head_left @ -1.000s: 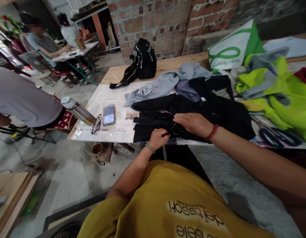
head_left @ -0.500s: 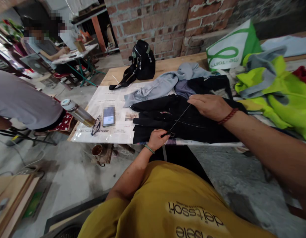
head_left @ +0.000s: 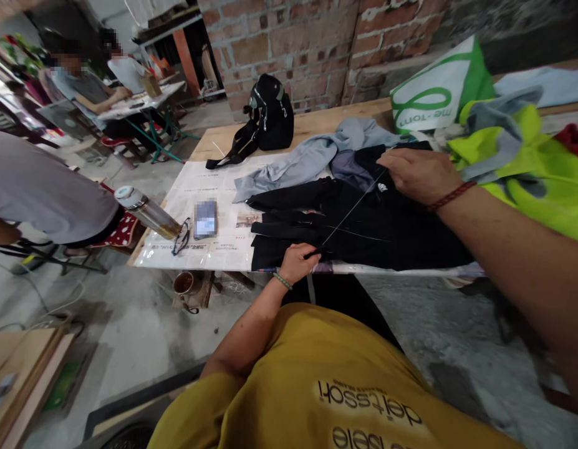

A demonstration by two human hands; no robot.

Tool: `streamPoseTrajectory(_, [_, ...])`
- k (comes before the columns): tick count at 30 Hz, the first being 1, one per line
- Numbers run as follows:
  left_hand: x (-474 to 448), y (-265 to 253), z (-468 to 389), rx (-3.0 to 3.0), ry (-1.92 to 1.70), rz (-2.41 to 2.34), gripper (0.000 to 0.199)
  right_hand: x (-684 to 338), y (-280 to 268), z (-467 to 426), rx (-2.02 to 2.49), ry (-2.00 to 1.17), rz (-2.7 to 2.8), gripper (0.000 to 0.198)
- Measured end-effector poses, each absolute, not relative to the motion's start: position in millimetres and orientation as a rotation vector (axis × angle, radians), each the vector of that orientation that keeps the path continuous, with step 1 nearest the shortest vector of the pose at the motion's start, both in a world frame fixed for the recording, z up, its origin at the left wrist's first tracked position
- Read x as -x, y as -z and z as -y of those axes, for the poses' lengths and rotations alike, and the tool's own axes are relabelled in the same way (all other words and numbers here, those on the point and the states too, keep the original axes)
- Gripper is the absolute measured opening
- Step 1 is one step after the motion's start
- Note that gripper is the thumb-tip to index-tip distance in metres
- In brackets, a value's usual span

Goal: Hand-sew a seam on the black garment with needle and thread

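A black garment (head_left: 410, 231) lies spread along the table's near edge. My left hand (head_left: 298, 262) is closed on the garment's near edge, pinching the cloth. From that pinch a pale thread (head_left: 351, 209) runs taut, up and to the right, to my right hand (head_left: 417, 174). My right hand is raised above the garment, its fingers pinched on the thread. Whether a needle is between those fingers is too small to make out. Another length of thread lies across the black cloth. Behind it lies a light grey garment (head_left: 289, 171).
Left on the newspaper-covered table (head_left: 223, 252) are a phone (head_left: 205, 218), glasses (head_left: 181, 237) and a bottle (head_left: 146, 212). A black bag (head_left: 274, 115) stands at the back. To the right are a green-white bag (head_left: 438, 93) and a yellow-green garment (head_left: 545, 181). A person (head_left: 50, 187) sits at left.
My right hand has moved to the right and slightly away, and the taut thread between my hands is longer. My left hand stays in place on the cloth.
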State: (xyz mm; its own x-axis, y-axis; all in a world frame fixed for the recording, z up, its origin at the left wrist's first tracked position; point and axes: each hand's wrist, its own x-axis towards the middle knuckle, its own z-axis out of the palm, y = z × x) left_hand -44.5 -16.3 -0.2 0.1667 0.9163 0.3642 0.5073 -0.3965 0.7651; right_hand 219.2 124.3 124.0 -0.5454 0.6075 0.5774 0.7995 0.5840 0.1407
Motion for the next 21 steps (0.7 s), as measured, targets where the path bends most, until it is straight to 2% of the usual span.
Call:
streamPoseTrajectory(5, [44.5, -0.4, 16.5, -1.977, -1.141, -1.338, 0.011, -210.9, -125.8, -118.4, 1.116, 0.337, 2.222, 0.029])
streamPoseTrajectory(8, [44.8, -0.6, 16.8, -1.980, -1.146, -1.340, 0.010, -187.3, -110.9, -96.0, 1.148, -0.019, 2.046, 0.024])
streamPoseTrajectory(10, [45.1, -0.8, 17.1, -1.980, -1.132, -1.364, 0.007, -166.4, -89.5, -74.0, 1.181, -0.362, 1.929, 0.025])
streamPoseTrajectory(12, [45.4, -0.9, 17.4, -1.980, -1.112, -1.393, 0.004, -146.8, -61.8, -50.7, 1.186, -0.555, 1.930, 0.023])
streamPoseTrajectory(15, [45.6, -0.4, 17.0, -1.985, -1.093, -1.416, 0.004, -129.2, -22.2, -23.9, 1.124, -0.542, 1.969, 0.022])
streamPoseTrajectory(21, [48.7, 0.7, 12.9, -2.081, -1.006, -1.380, 0.009, -137.1, 10.1, -17.4, 1.154, -0.171, 2.044, 0.028])
